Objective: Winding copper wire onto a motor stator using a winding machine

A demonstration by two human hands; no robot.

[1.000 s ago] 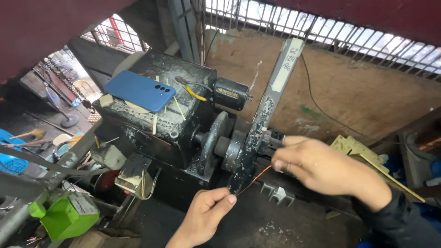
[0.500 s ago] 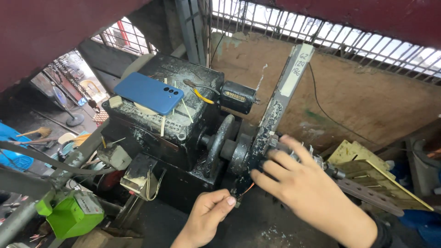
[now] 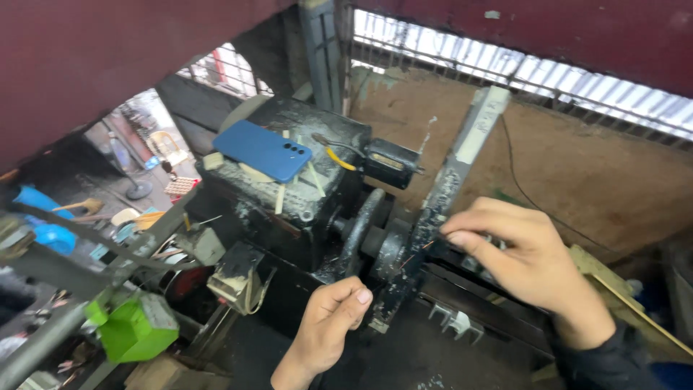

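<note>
Head view: both hands' fingers pinched on thin copper wire (image 3: 417, 253) (blue phone (image 3: 263, 150) atop grimy machine (image 3: 303, 209)).

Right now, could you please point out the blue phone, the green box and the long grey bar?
blue phone (image 3: 261, 150), head view, middle of its back.
green box (image 3: 133, 328), head view, its front face.
long grey bar (image 3: 449, 180), head view, mid-length.

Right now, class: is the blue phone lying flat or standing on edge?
Lying flat: the phone rests back-up, cameras showing, on the black machine.
</note>
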